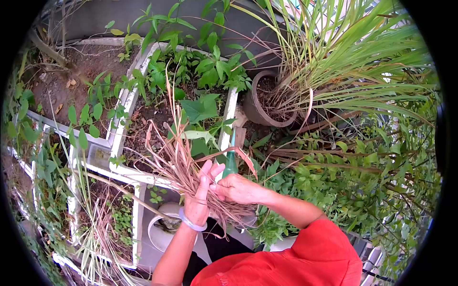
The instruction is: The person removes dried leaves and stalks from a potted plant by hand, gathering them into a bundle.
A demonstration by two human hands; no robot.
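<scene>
A loose bundle of dry brown grass leaves (179,159) lies across my left hand (199,190), whose fingers are closed around it. My right hand (237,188) is closed too, its fingertips pinching at the bundle against the left fingers. Exactly which strands it grips is partly hidden. A green tapered object (231,163) shows just beyond the right knuckles; I cannot tell whether the hand touches it. One folded reddish dry leaf (246,162) sticks out above the right hand. The lower ends of the bundle hang below both hands.
A large pot (260,102) of long green grass stands at upper right. White-edged planter boxes (125,121) with soil and leafy plants fill the left side. A white round pot (160,238) sits below the hands, a stick (126,191) leaning over it. Dense foliage (334,176) crowds the right.
</scene>
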